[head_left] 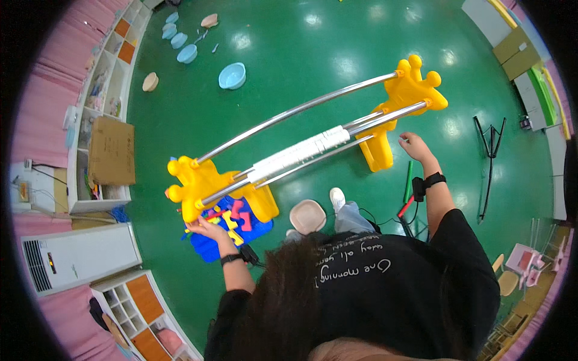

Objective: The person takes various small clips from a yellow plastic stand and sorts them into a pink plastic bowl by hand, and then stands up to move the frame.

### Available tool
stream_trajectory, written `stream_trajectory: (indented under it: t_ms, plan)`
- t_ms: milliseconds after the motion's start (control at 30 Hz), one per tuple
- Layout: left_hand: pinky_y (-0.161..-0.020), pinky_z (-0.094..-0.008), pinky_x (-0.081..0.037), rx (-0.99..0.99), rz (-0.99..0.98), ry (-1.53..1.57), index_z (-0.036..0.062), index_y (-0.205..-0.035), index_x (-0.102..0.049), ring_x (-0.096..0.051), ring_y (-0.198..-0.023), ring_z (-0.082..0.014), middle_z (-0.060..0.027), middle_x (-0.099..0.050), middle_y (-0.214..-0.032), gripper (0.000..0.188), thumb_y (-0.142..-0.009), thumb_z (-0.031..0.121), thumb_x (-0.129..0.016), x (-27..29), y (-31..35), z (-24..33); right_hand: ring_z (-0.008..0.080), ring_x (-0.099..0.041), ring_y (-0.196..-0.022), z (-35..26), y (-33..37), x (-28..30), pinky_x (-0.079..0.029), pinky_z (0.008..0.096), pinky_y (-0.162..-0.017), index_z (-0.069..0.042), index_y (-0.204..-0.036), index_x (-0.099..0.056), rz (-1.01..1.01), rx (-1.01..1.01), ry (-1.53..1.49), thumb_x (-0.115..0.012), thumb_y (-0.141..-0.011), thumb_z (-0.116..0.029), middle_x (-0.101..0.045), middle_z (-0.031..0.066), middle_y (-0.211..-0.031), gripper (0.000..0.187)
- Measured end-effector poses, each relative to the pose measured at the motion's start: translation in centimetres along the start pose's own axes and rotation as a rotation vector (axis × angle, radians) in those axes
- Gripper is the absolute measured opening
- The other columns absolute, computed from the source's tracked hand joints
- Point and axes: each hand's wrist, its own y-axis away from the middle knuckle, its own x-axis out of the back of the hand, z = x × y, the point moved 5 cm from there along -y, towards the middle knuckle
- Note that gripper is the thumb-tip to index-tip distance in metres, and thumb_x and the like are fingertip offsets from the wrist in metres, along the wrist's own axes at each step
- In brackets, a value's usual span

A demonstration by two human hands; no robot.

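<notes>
A frame with two yellow plastic animal-shaped ends stands before me, joined by shiny metal bars (295, 109). A white ribbed sleeve (301, 154) sits around the middle of the nearer bars. My left hand (209, 230) is at the lower edge of the left yellow end (201, 183), its fingers curled against it and partly hidden. Off to the right, my right hand (415, 148) is raised beside the right yellow end (378, 150), apart from it. Its fingers are loosely bent and hold nothing.
Under the left end lies a blue mat (208, 248) with colourful plastic pieces. A beige basin (307, 216) is by my feet, and a blue basin (232, 76) farther off. Green and red tubes (409, 180) and a black stand (492, 144) lie at right; a cardboard box (112, 150) is at left.
</notes>
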Motion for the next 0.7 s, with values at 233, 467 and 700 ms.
stream_trajectory:
  t_ms: [233,467,700]
  plan:
    - [-0.097,-0.0393,-0.037,0.056,0.393,-0.161,-0.0041,-0.13,-0.031,-0.047,-0.11,-0.0284,-0.02,-0.042,-0.125,0.048,-0.092,0.017,-0.052,-2.8,-0.1,1.5,0.0288,-0.06,-0.089,5.2,0.0,2.8,-0.048,0.0359,-0.079,-0.002,-0.105,-0.061,0.082,-0.019,-0.224,-0.059,-0.086,-0.02,-0.065,0.0162,-0.095,0.027]
    - [-0.091,-0.043,-0.046,0.347,0.445,-0.211,-0.0037,-0.131,-0.028,-0.053,-0.106,-0.0355,-0.0252,-0.047,-0.121,0.079,-0.07,0.019,-0.073,-7.8,2.7,4.3,0.0304,-0.055,-0.094,6.5,-2.4,13.6,-0.046,0.0383,-0.076,-0.002,-0.102,-0.057,0.986,0.13,0.162,-0.073,-0.076,-0.026,-0.054,0.0133,-0.103,0.038]
    - [-0.079,-0.0492,-0.051,0.695,0.207,0.347,0.0038,-0.121,-0.04,-0.058,-0.101,-0.0303,-0.0129,-0.053,-0.118,0.042,-0.081,0.006,-0.054,-10.7,3.7,-1.8,0.0291,-0.061,-0.097,5.7,-9.6,14.1,-0.048,0.0396,-0.082,0.0,-0.112,-0.056,0.441,0.051,-0.138,-0.075,-0.073,-0.034,-0.063,0.0141,-0.102,0.055]
